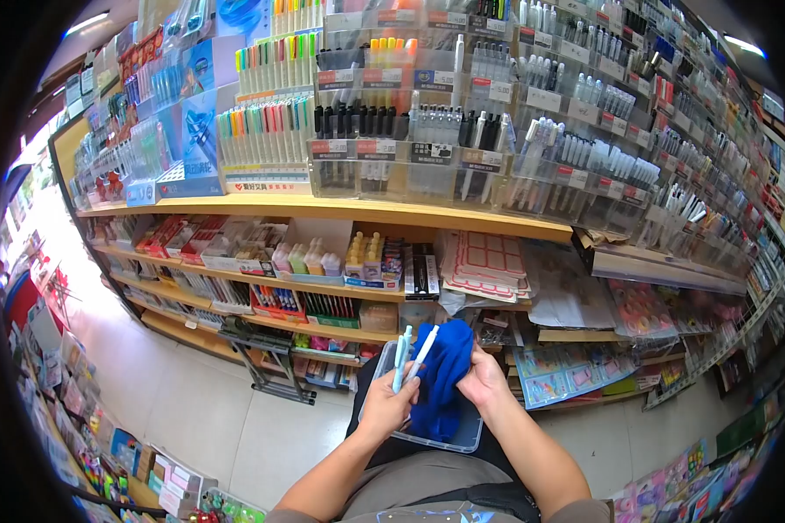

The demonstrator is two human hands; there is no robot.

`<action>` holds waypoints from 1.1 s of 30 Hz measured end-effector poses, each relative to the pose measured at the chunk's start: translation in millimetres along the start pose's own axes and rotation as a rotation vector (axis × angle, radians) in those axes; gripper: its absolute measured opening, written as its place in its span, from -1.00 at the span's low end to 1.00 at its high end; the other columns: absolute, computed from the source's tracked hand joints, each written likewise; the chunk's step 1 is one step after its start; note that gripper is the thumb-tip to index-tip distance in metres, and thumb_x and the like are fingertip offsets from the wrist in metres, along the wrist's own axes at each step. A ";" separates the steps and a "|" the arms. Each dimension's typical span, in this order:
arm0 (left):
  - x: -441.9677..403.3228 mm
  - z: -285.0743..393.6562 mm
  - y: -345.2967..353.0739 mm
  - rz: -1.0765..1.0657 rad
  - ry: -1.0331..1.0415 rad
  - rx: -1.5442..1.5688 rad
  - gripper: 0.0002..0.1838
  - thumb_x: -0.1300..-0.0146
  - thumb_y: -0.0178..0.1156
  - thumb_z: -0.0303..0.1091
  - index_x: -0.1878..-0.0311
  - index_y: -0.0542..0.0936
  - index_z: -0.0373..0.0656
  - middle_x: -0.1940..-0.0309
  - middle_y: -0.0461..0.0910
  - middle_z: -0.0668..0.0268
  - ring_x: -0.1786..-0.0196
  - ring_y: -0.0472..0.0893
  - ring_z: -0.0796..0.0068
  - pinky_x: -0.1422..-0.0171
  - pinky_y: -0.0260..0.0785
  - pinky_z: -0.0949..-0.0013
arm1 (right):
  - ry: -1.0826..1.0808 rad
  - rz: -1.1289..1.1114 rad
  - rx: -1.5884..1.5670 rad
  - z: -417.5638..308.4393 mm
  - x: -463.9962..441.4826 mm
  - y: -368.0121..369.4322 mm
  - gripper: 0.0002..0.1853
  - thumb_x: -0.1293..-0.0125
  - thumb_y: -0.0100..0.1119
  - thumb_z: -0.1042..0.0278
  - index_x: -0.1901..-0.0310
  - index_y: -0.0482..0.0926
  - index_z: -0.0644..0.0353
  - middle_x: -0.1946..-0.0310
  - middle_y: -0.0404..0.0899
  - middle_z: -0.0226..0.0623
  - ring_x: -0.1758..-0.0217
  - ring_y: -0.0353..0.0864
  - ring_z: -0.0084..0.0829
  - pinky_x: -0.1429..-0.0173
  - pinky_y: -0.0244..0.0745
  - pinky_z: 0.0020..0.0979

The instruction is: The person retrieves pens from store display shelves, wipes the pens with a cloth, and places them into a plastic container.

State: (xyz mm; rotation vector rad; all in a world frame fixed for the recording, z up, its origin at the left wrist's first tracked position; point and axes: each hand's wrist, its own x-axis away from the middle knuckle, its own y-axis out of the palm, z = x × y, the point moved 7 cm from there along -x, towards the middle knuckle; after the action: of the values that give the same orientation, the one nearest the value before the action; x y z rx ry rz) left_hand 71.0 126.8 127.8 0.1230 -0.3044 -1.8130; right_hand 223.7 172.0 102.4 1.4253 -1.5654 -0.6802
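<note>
My left hand point(388, 403) is closed around two pens, a light blue pen point(401, 359) and a white pen point(423, 350), both pointing upward. A blue cloth point(445, 375) hangs bunched in my right hand point(483, 380), whose fingers grip its right edge. Beneath both hands a clear plastic box point(467, 436) rests on my lap, and the cloth's lower part hangs into it. The cloth and my hands hide much of the box's inside.
Ahead stands a wooden shelf point(340, 209) with clear pen racks point(410, 179) full of pens and markers. Lower shelves hold glue bottles point(310, 261) and boxed stationery. A black folding stand point(275, 366) is on the tiled floor point(209, 405) to the left. More goods point(179, 488) lie at lower left.
</note>
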 end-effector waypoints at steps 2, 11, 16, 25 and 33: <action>0.0 0.9 -2.6 0.014 -0.006 0.008 -0.74 -0.25 0.04 -0.43 -0.01 0.47 -0.21 0.64 0.38 0.43 0.75 0.24 0.77 0.72 -0.01 0.66 | -0.043 -0.045 0.005 -2.2 18.4 22.1 -0.77 -0.21 0.03 0.53 0.08 0.42 0.18 0.14 0.52 -0.28 0.08 0.53 -0.36 -0.07 0.42 -0.29; 8.8 3.0 10.5 0.073 0.060 -0.214 -0.89 -0.24 0.04 -0.42 0.40 0.44 -0.20 0.72 0.37 0.45 0.74 0.35 0.69 0.69 0.16 0.58 | -0.583 -0.056 1.007 11.9 22.0 57.3 -0.74 -0.37 -0.16 0.25 0.11 0.40 0.28 0.36 0.50 -0.24 0.32 0.49 -0.40 0.18 0.39 -0.38; 6.0 -0.5 4.5 0.132 0.138 -0.200 -0.82 -0.20 0.05 -0.46 0.53 0.41 -0.23 0.80 0.36 0.40 0.79 0.36 0.67 0.75 0.19 0.55 | -0.834 -0.030 1.422 20.9 42.7 61.7 -0.79 -0.30 -0.16 0.33 0.15 0.28 0.31 0.28 0.39 0.09 0.19 0.40 0.11 0.14 0.30 -0.11; 10.0 13.8 10.6 0.115 0.190 -0.350 -0.57 -0.17 0.09 -0.52 -0.16 0.41 -0.10 0.71 0.35 0.50 0.71 0.31 0.74 0.63 0.20 0.59 | -0.801 0.043 1.670 -12.3 34.9 81.6 -0.73 -0.22 -0.10 0.26 0.48 0.41 0.30 0.51 0.48 0.04 0.41 0.46 0.09 0.36 0.32 -0.05; 8.6 3.6 6.4 0.164 0.119 -0.252 -0.81 -0.19 0.09 -0.47 0.54 0.40 -0.23 0.81 0.33 0.42 0.80 0.34 0.68 0.76 0.19 0.54 | -0.596 -0.060 1.556 7.9 30.5 55.8 -0.75 -0.26 -0.02 0.27 0.36 0.44 0.34 0.65 0.41 -0.14 0.61 0.35 -0.44 0.46 0.30 -0.38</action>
State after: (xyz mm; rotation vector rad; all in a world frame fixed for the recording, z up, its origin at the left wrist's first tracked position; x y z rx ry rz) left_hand 73.8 117.6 133.6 0.0276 -0.0008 -1.6583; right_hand 191.5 151.7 154.0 2.4458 -2.7498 0.3370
